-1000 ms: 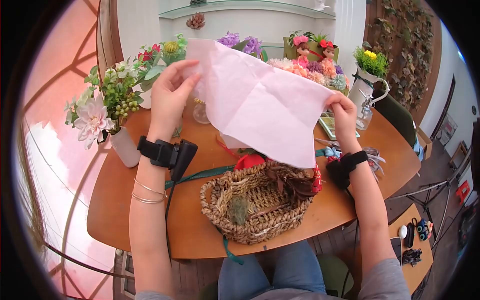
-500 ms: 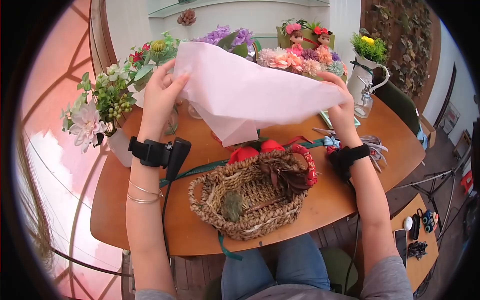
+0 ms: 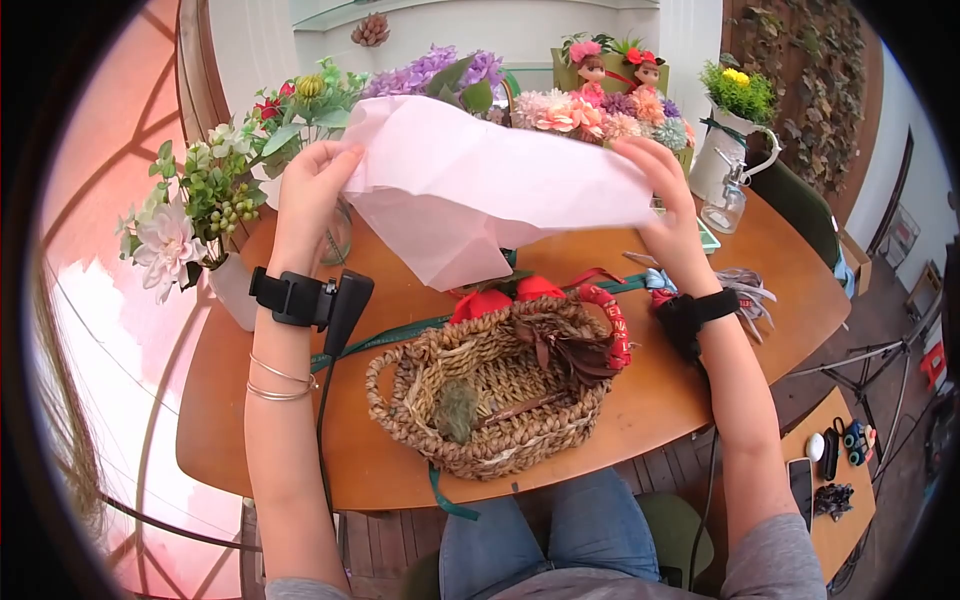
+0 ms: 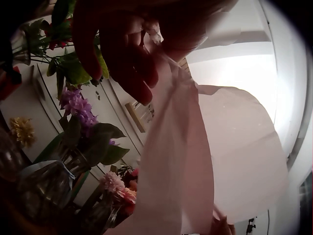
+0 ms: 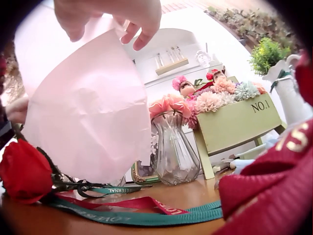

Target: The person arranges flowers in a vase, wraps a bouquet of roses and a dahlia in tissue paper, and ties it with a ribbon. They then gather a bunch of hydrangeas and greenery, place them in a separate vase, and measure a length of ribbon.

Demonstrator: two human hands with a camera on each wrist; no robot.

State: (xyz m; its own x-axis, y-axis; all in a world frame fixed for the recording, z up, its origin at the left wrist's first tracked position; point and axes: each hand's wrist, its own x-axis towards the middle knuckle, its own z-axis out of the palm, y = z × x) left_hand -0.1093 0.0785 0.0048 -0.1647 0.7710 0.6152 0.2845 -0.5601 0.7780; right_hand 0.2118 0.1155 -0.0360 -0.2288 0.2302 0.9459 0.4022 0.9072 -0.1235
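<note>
A large sheet of pale pink tissue paper (image 3: 480, 190) is held up over the far side of the wooden table (image 3: 700, 390), folding over on itself. My left hand (image 3: 310, 195) pinches its left edge, and the same paper (image 4: 195, 161) hangs below the fingers in the left wrist view. My right hand (image 3: 665, 190) holds its right edge; the paper (image 5: 83, 112) drapes down from it in the right wrist view. Below the paper stands a woven straw basket (image 3: 490, 395) with dried brown stems inside and red roses (image 3: 500, 297) at its far rim.
A white vase of artificial flowers (image 3: 190, 225) stands at the left. A green box of flowers with two dolls (image 3: 610, 100), a glass vase (image 5: 171, 147) and a white jug with a plant (image 3: 735, 140) line the back. Green and red ribbons (image 5: 137, 210) trail on the table.
The sheet has come down from spread upright to folded lower and flatter over the table. Both hands dropped with it, and the basket's contents show again.
</note>
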